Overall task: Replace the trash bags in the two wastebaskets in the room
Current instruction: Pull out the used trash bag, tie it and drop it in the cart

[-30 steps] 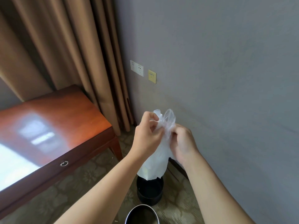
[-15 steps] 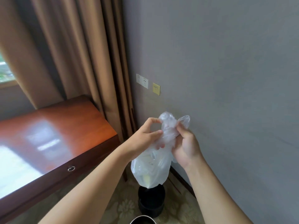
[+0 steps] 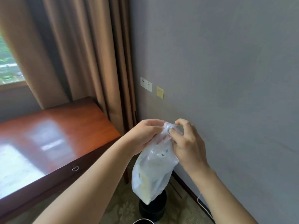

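Plastic trash bag neck now twisted tight – left hand, right hand fingers pinching knot; lifted clear of black wastebasket – removal nearly done.

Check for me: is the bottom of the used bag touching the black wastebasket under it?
Cannot tell. In the head view the trash bag, held by both hands, overlaps the black wastebasket's rim, so any gap is hidden.

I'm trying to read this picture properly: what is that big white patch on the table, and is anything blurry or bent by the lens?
Head view: the white patch is window daylight glaring off the glossy table; head view: the table is smeared by blur, while the bag and both hands, left hand and right hand, look sharper; head view: the wide lens bows the curtain.
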### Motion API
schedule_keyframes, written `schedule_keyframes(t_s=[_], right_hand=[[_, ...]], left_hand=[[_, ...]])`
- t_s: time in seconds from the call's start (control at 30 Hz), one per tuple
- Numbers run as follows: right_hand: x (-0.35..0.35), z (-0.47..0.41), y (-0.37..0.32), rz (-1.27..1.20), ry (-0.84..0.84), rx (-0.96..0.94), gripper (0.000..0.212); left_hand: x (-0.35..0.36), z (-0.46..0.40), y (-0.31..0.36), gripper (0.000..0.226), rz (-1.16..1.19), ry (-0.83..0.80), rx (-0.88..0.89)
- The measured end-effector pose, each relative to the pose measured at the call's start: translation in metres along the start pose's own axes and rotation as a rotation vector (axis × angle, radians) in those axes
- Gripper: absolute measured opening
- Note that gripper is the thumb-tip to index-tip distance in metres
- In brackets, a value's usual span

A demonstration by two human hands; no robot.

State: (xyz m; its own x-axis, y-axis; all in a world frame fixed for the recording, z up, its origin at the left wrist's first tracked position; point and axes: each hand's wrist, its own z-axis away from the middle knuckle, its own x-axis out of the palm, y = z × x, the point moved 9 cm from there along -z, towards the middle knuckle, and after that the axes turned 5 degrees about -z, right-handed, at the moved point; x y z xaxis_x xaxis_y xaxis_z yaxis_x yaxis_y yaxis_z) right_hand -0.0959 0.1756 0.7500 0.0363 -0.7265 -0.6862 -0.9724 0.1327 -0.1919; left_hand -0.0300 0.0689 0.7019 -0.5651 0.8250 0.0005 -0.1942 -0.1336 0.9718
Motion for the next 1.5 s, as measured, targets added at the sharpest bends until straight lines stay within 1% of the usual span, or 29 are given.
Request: schedule_keyframes(t_s=[0.07, 0.1, 0.13, 0.17, 0.2, 0.23, 0.27, 0.33, 0.37, 0.43, 0.5, 0.53, 0.6, 0.67, 0.73, 0.77, 0.8, 0.83, 0.87, 0.93, 1.0, 1.07, 1.17, 1.27, 1.3, 1.33, 1.4, 1.43, 1.5], right_hand=[[0.001, -0.002, 0.003, -0.006, 0.026, 0.034, 0.021], [0.001, -0.002, 0.002, -0.019, 0.043, -0.007, 0.018], [0.001, -0.001, 0.000, -0.042, 0.051, -0.059, 0.015], [0.002, -0.001, 0.000, -0.100, 0.039, -0.091, 0.018], [0.005, -0.001, 0.004, -0.213, 0.006, -0.087, 0.027], [0.009, 0.000, 0.011, -0.376, -0.028, -0.029, 0.034], [0.013, 0.003, 0.021, -0.560, -0.052, 0.077, 0.035], [0.022, 0.015, 0.051, -0.861, -0.031, 0.363, 0.020], [0.027, 0.025, 0.070, -0.965, 0.012, 0.527, 0.021], [0.039, 0.059, 0.112, -1.076, 0.124, 0.869, 0.031], [0.051, 0.091, 0.131, -1.131, 0.148, 1.084, 0.028], [0.059, 0.106, 0.133, -1.163, 0.143, 1.155, 0.023], [0.073, 0.125, 0.132, -1.246, 0.190, 1.253, 0.021], [0.081, 0.132, 0.127, -1.271, 0.255, 1.318, 0.022], [0.080, 0.132, 0.124, -1.195, 0.311, 1.351, 0.022], [0.075, 0.129, 0.122, -1.134, 0.319, 1.341, 0.023], [0.071, 0.123, 0.117, -1.080, 0.298, 1.305, 0.022], [0.068, 0.115, 0.110, -1.047, 0.240, 1.245, 0.021], [0.066, 0.106, 0.100, -1.028, 0.153, 1.162, 0.019], [0.065, 0.089, 0.075, -0.979, -0.056, 0.974, 0.015], [0.060, 0.079, 0.053, -0.869, -0.205, 0.812, 0.016], [0.049, 0.078, 0.039, -0.760, -0.241, 0.725, 0.024], [0.030, 0.085, 0.033, -0.714, -0.166, 0.750, 0.027], [0.008, 0.097, 0.030, -0.694, -0.108, 0.804, 0.029], [0.000, 0.100, 0.028, -0.663, -0.093, 0.803, 0.032], [-0.011, 0.103, 0.028, -0.619, -0.074, 0.804, 0.031], [-0.033, 0.114, 0.032, -0.533, -0.060, 0.840, 0.020], [-0.043, 0.124, 0.034, -0.536, -0.058, 0.880, 0.018], [-0.061, 0.159, 0.039, -0.693, -0.020, 1.012, 0.008]], left_hand=[[-0.001, 0.001, 0.004, 0.027, -0.037, 0.015, 0.056], [-0.004, 0.001, 0.006, 0.024, -0.081, 0.059, 0.098], [-0.011, 0.002, 0.010, 0.019, -0.153, 0.139, 0.146], [-0.019, 0.004, 0.014, 0.016, -0.233, 0.235, 0.192], [-0.027, 0.005, 0.016, 0.015, -0.300, 0.324, 0.232], [-0.034, 0.007, 0.017, 0.014, -0.363, 0.401, 0.265], [-0.041, 0.010, 0.015, 0.013, -0.423, 0.472, 0.292], [-0.063, 0.017, 0.007, 0.013, -0.526, 0.609, 0.302], [-0.078, 0.021, -0.003, 0.014, -0.548, 0.666, 0.266], [-0.110, 0.028, -0.035, 0.022, -0.524, 0.754, 0.138], [-0.129, 0.034, -0.063, 0.028, -0.478, 0.790, 0.072], [-0.131, 0.034, -0.075, 0.029, -0.465, 0.786, 0.056], [-0.128, 0.034, -0.093, 0.029, -0.409, 0.804, 0.041], [-0.127, 0.039, -0.108, 0.028, -0.291, 0.889, 0.019], [-0.123, 0.044, -0.112, 0.023, -0.174, 0.959, 0.019], [-0.117, 0.045, -0.108, 0.020, -0.108, 0.958, 0.043], [-0.107, 0.044, -0.102, 0.017, -0.061, 0.923, 0.074], [-0.095, 0.042, -0.092, 0.015, -0.052, 0.865, 0.121], [-0.080, 0.042, -0.078, 0.013, -0.096, 0.787, 0.181], [-0.041, 0.039, -0.055, 0.011, -0.260, 0.600, 0.316], [-0.003, 0.036, -0.046, 0.014, -0.366, 0.403, 0.393], [0.026, 0.037, -0.048, 0.018, -0.381, 0.243, 0.403], [0.037, 0.039, -0.062, 0.022, -0.252, 0.173, 0.314], [0.049, 0.045, -0.077, 0.045, -0.078, 0.117, 0.161], [0.055, 0.047, -0.080, 0.044, -0.062, 0.100, 0.136], [0.062, 0.050, -0.079, 0.038, -0.069, 0.087, 0.134], [0.084, 0.057, -0.075, 0.020, -0.100, 0.029, 0.153], [0.098, 0.060, -0.075, 0.016, -0.114, -0.014, 0.154], [0.130, 0.069, -0.079, 0.022, -0.115, -0.083, 0.115]])
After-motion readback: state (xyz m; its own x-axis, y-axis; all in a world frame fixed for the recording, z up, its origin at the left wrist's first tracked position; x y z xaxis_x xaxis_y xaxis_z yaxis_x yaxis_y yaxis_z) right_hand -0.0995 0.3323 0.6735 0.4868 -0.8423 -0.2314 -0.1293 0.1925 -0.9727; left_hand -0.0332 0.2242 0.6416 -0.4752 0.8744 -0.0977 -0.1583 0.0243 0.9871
